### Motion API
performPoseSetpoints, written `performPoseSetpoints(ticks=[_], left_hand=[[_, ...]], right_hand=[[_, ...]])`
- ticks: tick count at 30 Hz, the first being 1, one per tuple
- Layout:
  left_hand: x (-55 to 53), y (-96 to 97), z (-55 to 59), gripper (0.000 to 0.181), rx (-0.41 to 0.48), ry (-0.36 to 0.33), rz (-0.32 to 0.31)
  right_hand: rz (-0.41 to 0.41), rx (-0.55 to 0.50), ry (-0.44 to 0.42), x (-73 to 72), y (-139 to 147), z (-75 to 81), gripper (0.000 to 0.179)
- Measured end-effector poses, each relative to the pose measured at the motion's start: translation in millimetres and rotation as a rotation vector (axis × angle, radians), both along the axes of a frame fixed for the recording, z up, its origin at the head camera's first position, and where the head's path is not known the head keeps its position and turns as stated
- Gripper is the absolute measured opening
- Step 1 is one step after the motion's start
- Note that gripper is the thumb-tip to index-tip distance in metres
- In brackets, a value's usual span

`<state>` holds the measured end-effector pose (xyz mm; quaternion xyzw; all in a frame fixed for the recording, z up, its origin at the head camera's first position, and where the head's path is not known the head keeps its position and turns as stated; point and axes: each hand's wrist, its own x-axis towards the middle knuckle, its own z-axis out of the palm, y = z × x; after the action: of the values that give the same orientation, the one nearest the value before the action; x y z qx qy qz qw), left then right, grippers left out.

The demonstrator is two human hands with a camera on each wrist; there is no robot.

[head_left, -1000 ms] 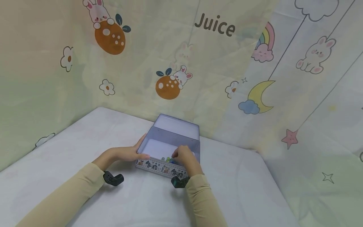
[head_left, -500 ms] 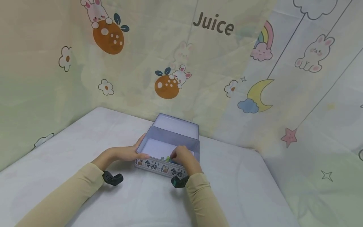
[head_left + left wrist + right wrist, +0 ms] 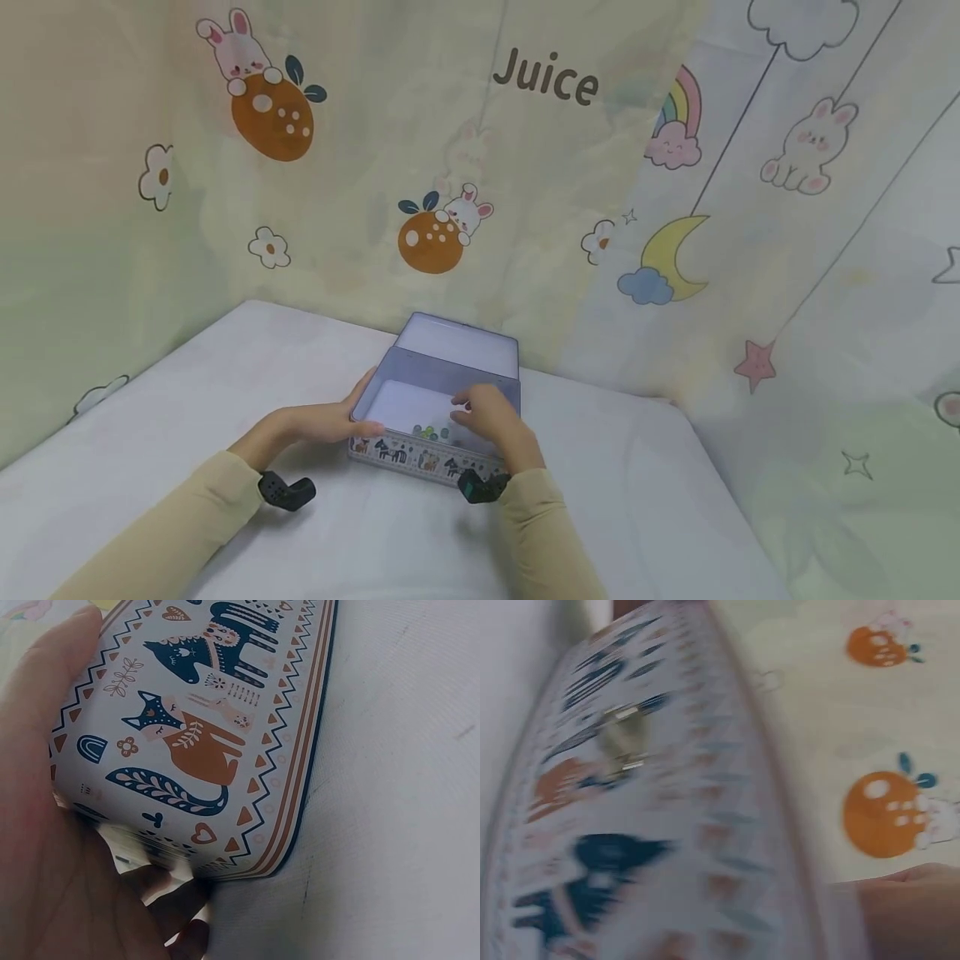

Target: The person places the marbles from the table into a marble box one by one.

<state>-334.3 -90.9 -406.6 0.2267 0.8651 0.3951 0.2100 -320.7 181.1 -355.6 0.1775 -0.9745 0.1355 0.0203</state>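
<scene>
A tin box point(image 3: 411, 457) with animal drawings on its front wall stands with its hinged lid point(image 3: 456, 343) tipped back. My left hand point(image 3: 326, 422) holds its front left corner, thumb at the front rim and fingers along the side. The left wrist view shows that hand point(image 3: 45, 795) against the patterned wall point(image 3: 172, 735). Several small green and yellowish marbles point(image 3: 427, 432) lie inside near the front. Just right of them, my right hand point(image 3: 489, 415) is over the box, thumb and forefinger apart with nothing visible between them. The right wrist view is blurred; part of the hand point(image 3: 919, 907) shows beyond the box wall.
A white cloth covers the table point(image 3: 360, 542). Behind it hangs a curtain point(image 3: 352, 167) printed with rabbits, oranges and a moon, close to the lid's back edge. Black wrist devices point(image 3: 287, 492) sit under both wrists.
My right hand has lifted slightly from the marbles, and its thumb and forefinger have spread apart. More marbles show now. The left hand keeps its hold; the head view has shifted a little.
</scene>
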Motion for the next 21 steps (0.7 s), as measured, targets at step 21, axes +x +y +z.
performPoseSetpoints(ticks=[21], left_hand=[[4.0, 3.7, 3.5, 0.105, -0.005, 0.004, 0.005]], right_hand=[[-0.26, -0.106, 0.033, 16.7, 109, 6.4, 0.021]])
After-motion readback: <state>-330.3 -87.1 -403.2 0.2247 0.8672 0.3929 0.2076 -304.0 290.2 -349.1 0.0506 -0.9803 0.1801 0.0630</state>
